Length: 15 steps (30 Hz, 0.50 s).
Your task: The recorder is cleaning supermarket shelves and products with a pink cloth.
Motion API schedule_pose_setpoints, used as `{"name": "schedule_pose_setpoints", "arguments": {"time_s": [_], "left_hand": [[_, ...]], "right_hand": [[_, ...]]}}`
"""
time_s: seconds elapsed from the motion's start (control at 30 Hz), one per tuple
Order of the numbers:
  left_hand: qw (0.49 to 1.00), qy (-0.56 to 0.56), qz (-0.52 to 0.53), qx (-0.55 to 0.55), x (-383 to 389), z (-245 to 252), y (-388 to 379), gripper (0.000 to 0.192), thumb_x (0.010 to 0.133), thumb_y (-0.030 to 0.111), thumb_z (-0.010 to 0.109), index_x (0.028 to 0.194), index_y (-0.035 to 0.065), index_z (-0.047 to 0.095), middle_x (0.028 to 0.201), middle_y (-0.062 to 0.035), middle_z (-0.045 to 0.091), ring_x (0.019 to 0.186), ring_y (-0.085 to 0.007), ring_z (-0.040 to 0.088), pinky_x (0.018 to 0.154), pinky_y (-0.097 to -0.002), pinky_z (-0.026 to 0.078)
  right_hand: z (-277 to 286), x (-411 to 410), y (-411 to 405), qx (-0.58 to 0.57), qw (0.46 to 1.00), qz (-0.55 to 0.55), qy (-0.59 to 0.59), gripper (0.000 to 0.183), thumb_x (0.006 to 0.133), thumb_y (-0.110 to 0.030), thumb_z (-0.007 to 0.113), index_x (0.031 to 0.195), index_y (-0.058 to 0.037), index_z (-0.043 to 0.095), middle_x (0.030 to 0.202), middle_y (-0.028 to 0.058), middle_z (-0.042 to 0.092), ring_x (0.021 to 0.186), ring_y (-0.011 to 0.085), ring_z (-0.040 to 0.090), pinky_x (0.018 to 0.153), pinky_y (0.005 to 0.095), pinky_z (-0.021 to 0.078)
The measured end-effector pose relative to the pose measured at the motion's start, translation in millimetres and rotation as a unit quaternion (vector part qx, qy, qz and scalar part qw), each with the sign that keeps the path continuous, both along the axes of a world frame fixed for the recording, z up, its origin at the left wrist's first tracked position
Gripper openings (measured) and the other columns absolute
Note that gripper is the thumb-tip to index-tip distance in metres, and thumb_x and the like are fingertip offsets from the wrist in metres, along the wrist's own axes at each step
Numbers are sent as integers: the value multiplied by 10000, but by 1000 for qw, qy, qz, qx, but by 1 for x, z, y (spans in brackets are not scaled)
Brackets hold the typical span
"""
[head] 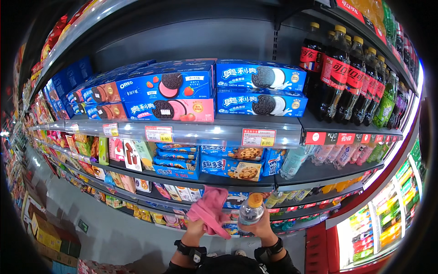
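Note:
A bunched pink cloth [209, 209] is gripped in my left hand [195, 228], and part of it hangs to the right. My right hand [261, 224] is closed around a clear plastic bottle [249, 213] with an orange-yellow cap, held upright. Both hands are side by side in front of the lower shelves, with black straps on the wrists. Beyond them, Oreo boxes [261, 102] are stacked on the upper shelf. Cookie packs [232, 167] and a pale blue-green bottle [292, 162] stand on the shelf below.
Cola bottles [337, 75] fill the upper right shelf. A clear price rail [205, 132] runs along the shelf front. At the right is a lit drinks cooler [379, 212]. Cardboard boxes [46, 233] stand on the grey floor [109, 236] at the lower left.

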<state>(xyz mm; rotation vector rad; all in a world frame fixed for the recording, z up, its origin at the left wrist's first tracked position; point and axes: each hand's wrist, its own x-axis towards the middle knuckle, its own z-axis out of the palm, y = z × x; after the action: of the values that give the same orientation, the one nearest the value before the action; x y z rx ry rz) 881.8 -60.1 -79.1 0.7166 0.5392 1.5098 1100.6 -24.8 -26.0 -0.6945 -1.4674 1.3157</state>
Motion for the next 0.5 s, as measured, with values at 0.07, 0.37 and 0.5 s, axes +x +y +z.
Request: {"name": "schedule_pose_setpoints", "arguments": {"time_s": [0.07,0.37,0.5], "left_hand": [[975,221,-11,-34,20,54,-1,473,723,123,662,1140,1,476,1060,-111,567,920,-222,576,775,-300,471],[932,319,68,159,50,45,6,546,649,34,701,1146,-38,487,1106,-110,562,949,-155,557,829,-276,433],[873,438,117,179,52,41,7,390,681,62,676,1037,-38,549,1025,-102,599,824,-145,598,749,-270,471]], "right_hand": [[-14,-3,0,0,1000,9,-4,711,544,-43,788,1140,-9,402,1063,94,539,967,178,542,842,307,435],[-26,-14,-8,14,999,32,32,805,532,-125,819,1193,5,379,1126,115,524,1013,175,529,887,327,411],[-23,-3,-7,-6,996,15,83,763,483,-56,800,1137,-24,408,1053,86,540,946,185,551,857,332,431]]}}
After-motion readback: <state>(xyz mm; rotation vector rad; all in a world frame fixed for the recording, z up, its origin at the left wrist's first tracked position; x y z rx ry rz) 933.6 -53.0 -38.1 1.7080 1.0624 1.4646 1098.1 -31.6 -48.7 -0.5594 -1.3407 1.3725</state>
